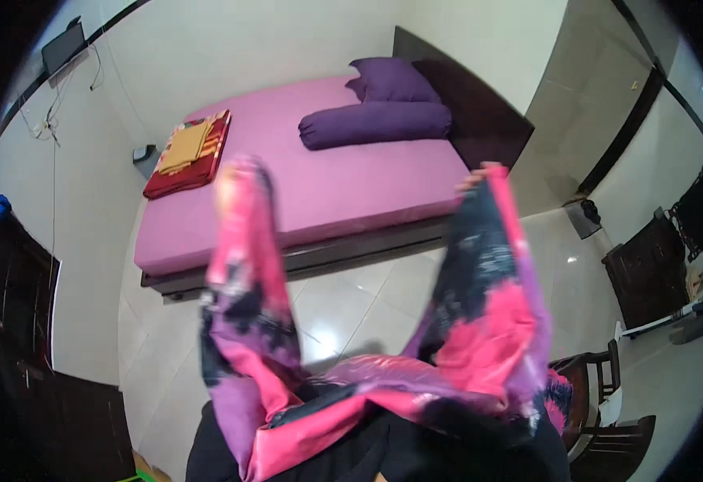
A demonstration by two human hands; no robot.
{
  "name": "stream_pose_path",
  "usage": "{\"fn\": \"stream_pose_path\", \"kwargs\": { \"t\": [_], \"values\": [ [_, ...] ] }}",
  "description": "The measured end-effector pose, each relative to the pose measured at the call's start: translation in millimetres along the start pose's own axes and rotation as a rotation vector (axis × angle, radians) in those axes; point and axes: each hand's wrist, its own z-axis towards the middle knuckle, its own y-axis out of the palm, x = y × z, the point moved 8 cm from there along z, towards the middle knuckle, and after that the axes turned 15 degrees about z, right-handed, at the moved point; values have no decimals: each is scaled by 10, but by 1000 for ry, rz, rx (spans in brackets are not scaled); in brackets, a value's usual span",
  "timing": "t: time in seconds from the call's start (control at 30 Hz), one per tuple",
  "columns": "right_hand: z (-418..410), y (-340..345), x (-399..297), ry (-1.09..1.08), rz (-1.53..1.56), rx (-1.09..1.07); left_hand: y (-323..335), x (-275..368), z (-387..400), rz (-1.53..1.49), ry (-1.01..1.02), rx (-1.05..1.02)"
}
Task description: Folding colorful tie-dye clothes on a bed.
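Note:
A tie-dyed cloth in pink, purple and black (pixel 484 337) hangs in a loose U between my two raised hands. Its middle sags across my dark-clothed lap. At the left, my left hand (pixel 226 188) grips one raised end; motion blur and folds of fabric hide most of its fingers. My right hand (pixel 472 179) pinches the other end near a pink edge, and only some fingertips show beside the dark part of the cloth. Both hands are held up in front of the bed (pixel 351 187), which has a pink sheet.
A purple bolster (pixel 375 125) and purple pillows (pixel 396 81) lie by the dark headboard (pixel 478 114). Folded blankets (pixel 189 153) rest on the bed's left end. A wooden chair (pixel 613 446) with similar tie-dyed fabric (pixel 557 400) stands close at my right. A dark door (pixel 56 361) is at the left.

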Motion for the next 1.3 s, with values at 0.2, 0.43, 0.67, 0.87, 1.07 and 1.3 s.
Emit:
{"fn": "stream_pose_path", "kwargs": {
  "t": [0.2,0.43,0.67,0.87,1.07,1.3],
  "values": [
    [321,-196,1172,-369,-498,198,1235,-648,-444,-254,-278,-310],
    [251,-60,1236,-554,-600,351,1604,-472,-606,-213,-146,-465],
    [142,-11,1099,-431,-660,291,1848,41,-963,-717,-506,-858],
    [163,288,1141,-406,-857,314,1705,-72,-955,-757,-466,-996],
    [234,420,1144,-182,-1077,412,1511,118,-1345,-545,-583,-639],
    [364,583,1172,-90,-1227,254,1336,-536,-1156,-213,-400,-488]
  ]
}}
